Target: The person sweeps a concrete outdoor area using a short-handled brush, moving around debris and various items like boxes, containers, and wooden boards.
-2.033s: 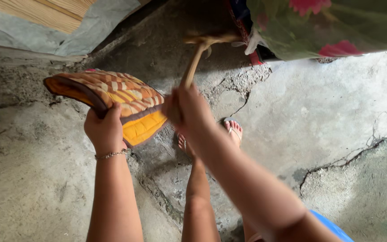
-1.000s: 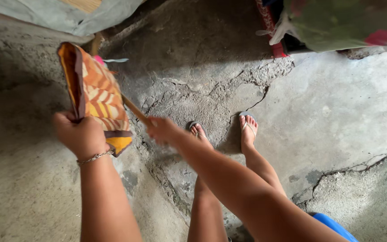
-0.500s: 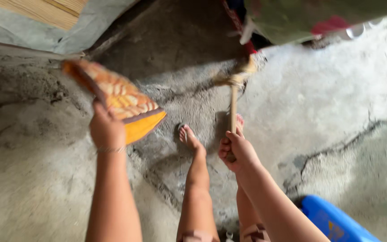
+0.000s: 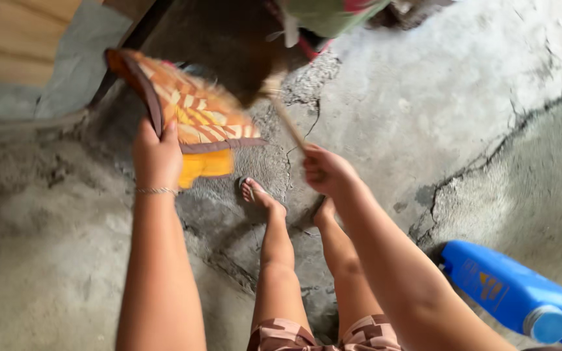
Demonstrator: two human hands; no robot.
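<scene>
Down at the bottom right a blue plastic jug (image 4: 515,296) lies on its side on the cracked concrete floor (image 4: 424,110), more of it in view than half a second ago as the head swings that way. Between the forearms, two bare legs and feet in thin sandals (image 4: 258,195) stand on the cracks. The right hand (image 4: 325,170) is closed around a thin stick (image 4: 287,123), and it has come in from the upright hold of a moment ago: the stick now slants up and left, its blurred tip meeting the mat. The left hand (image 4: 156,153), fingers curled over the edge, grips a woven mat (image 4: 190,114) in orange, yellow and brown stripes, held up off the floor and tilted; it sits higher and flatter to the camera than before. That reads as another beat landing on the mat, judging by the blur. Beyond it, dark shadow and a green cloth (image 4: 323,13) at the top edge.
</scene>
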